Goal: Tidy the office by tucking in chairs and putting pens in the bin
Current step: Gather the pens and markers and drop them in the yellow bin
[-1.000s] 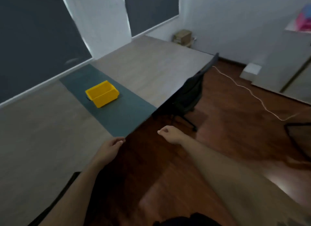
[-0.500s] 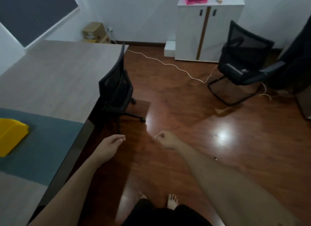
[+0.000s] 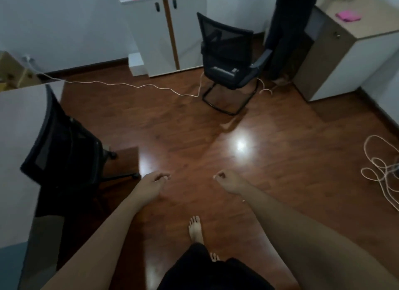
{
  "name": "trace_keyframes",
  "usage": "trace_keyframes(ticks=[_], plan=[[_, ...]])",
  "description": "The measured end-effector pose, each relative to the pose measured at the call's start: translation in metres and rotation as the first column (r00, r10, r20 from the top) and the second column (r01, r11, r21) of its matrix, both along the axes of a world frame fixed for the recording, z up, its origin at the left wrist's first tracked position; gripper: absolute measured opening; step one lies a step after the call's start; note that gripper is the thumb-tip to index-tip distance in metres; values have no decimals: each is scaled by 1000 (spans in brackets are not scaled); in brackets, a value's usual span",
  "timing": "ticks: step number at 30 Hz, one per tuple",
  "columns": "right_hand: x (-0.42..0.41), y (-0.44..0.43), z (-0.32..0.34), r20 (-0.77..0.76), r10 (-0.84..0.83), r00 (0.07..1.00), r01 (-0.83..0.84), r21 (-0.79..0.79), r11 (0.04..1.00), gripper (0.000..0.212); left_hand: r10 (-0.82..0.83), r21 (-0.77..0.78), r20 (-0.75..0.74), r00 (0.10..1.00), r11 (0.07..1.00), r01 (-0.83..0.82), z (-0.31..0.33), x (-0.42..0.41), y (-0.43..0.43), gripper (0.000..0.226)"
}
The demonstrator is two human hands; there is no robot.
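A black mesh office chair (image 3: 62, 138) on castors stands tucked against the grey desk (image 3: 17, 138) at the left. A second black chair (image 3: 228, 59) with a sled base stands out in the room, far ahead by the white cabinet. My left hand (image 3: 154, 184) hangs over the wooden floor with its fingers loosely curled and nothing in it. My right hand (image 3: 226, 182) is a closed fist, also holding nothing. Both hands are well short of the far chair. No pens and no bin are in view.
A white cabinet (image 3: 170, 31) with pink items on top stands at the back wall, a beige cabinet (image 3: 345, 52) at the right. A white cable (image 3: 129, 86) crosses the floor; more cable (image 3: 380, 173) coils at the right. My bare feet (image 3: 195, 227) are below.
My view has swung right, away from the desk and the yellow bin, which has left the frame. The far chair is now ahead. My left hand has curled its fingers.
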State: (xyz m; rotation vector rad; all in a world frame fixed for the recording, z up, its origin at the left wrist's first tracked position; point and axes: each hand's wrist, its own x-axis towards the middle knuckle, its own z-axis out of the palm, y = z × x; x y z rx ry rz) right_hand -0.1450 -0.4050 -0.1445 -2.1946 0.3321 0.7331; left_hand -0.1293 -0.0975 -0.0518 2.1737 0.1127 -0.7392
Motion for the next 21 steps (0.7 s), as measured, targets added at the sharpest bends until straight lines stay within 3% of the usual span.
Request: trace_keyframes(ticks=[11, 16, 21], plan=[[-9, -126, -35, -73, -439, 896, 435, -67, 898, 25, -429, -12, -108, 897, 902, 431, -54, 128, -137, 35], [-22, -176, -57, -113, -501, 858, 494, -86, 865, 19, -486, -24, -154, 860, 872, 488, -90, 158, -204, 32], [-10, -235, -121, -167, -541, 824, 531, -104, 841, 10, -482, -27, -229, 846, 872, 489, -171, 179, -276, 30]])
